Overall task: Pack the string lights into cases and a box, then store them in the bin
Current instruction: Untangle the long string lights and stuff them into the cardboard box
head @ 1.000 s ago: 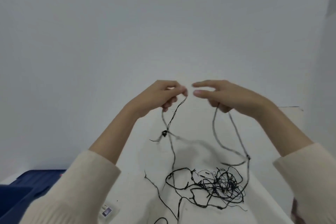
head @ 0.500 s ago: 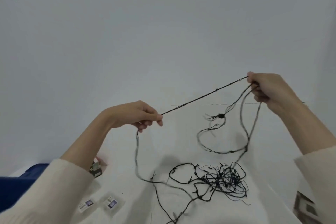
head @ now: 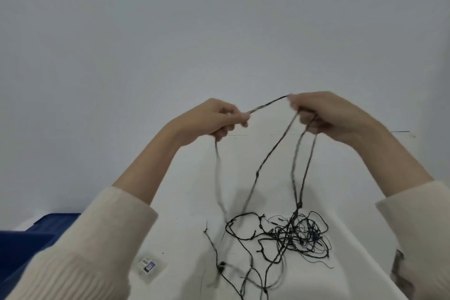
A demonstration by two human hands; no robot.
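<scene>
A thin black string-light wire (head: 287,234) lies dark against the plain white bench (head: 185,202). Both ribbed knit sleeves (head: 80,251) are cream. The plastic bin (head: 24,246) is deep navy blue. A small clear packet (head: 147,265) bears a white-and-purple label. The wall (head: 170,31) is pale grey.

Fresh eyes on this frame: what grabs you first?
Both hands are raised mid-frame: the left hand pinches and the right hand grips a short taut stretch of the black string lights, with strands hanging down from each. Below them, most of the wire lies in a tangled heap on the white table, right of centre. A blue bin shows at the lower left edge.
</scene>
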